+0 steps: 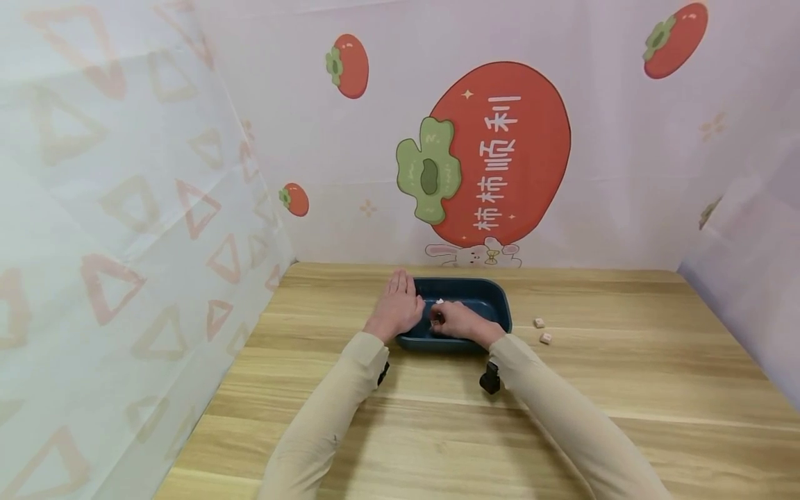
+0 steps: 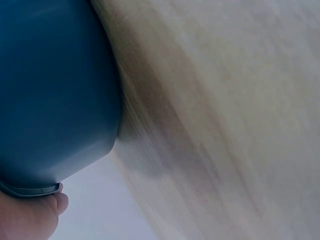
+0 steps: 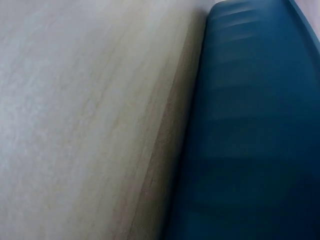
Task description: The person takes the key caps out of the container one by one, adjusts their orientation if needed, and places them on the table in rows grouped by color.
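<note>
A dark blue rectangular tray (image 1: pixel 478 286) stands on the table. My left hand (image 1: pixel 396 309) rests along its left rim, fingers straight and pointing away from me. In the left wrist view, fingertips (image 2: pixel 61 201) show against the rim beside the tray's outer wall (image 2: pixel 60 90). Inside the tray, my right hand (image 1: pixel 455 323) has its fingers curled and pinches a small pale cube (image 1: pixel 435 323), partly hidden by the fingers. A small white piece (image 1: pixel 440 301) shows just beyond that hand. The right wrist view holds only the tray's side (image 3: pixel 250 125) and tabletop.
Two small pale cubes, a farther one (image 1: pixel 539 323) and a nearer one (image 1: pixel 546 338), lie on the wooden table (image 1: pixel 437 430) right of the tray. A printed cloth (image 1: pixel 350 153) hangs behind the table and along both sides.
</note>
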